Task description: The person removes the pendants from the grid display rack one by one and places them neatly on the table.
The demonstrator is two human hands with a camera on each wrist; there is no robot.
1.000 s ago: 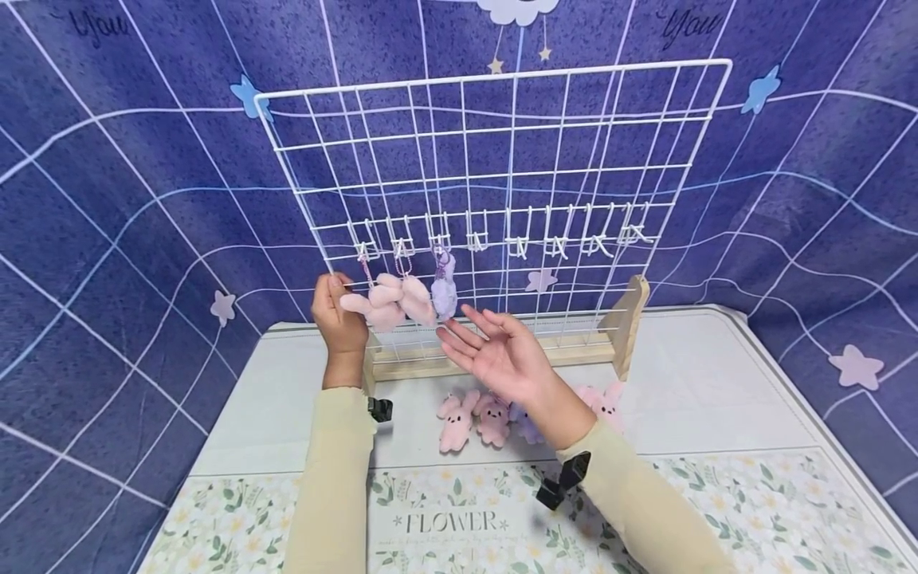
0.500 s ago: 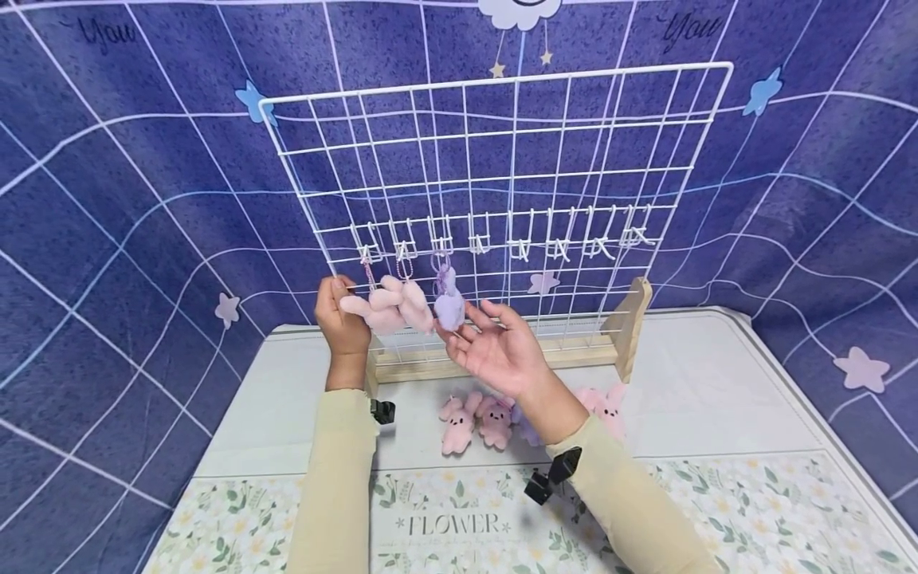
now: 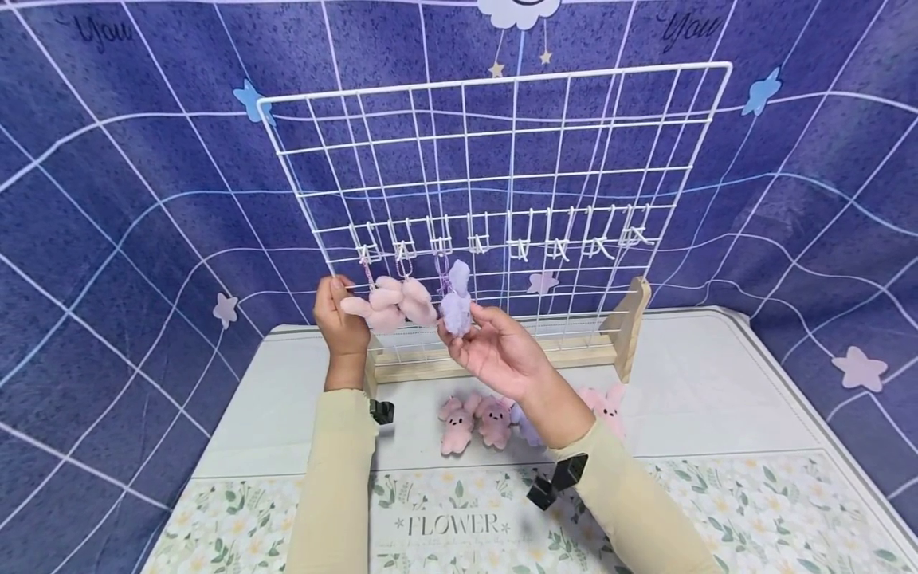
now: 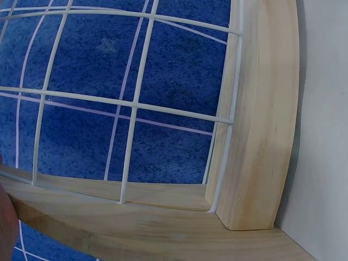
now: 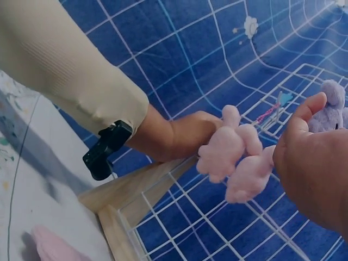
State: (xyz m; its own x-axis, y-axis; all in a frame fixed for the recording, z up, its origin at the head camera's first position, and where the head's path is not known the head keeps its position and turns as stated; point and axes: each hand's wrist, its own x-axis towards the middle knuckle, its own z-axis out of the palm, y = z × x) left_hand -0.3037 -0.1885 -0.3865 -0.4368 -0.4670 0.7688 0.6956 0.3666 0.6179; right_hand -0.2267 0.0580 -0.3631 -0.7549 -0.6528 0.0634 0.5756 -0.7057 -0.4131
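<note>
My right hand [image 3: 502, 351] holds a small purple plush bunny keychain [image 3: 457, 307] between thumb and fingers, from below and to the right. Its purple chain runs up to the third hook of a white wire grid rack [image 3: 516, 78]. In the right wrist view, the purple bunny [image 5: 329, 117] shows beside my thumb. My left hand [image 3: 340, 323] grips the rack's left side, at the wooden upright [image 4: 261, 119]; only a sliver of that hand shows in the left wrist view. Pink plush bunny keychains [image 3: 417, 303] hang from the two leftmost hooks, between my hands.
Several hooks [image 3: 558, 249] to the right carry nothing. Below the rack's wooden base [image 3: 423, 369], pink bunnies [image 3: 457, 430] and a partly hidden purple bunny [image 3: 529, 430] lie on the white and floral table mat [image 3: 251, 510]. Blue patterned cloth [image 3: 143, 239] surrounds the table.
My right hand's open fingers have come up to the hanging purple bunny and taken hold of it. The bunny has shifted slightly right and turned. My left hand stays on the rack.
</note>
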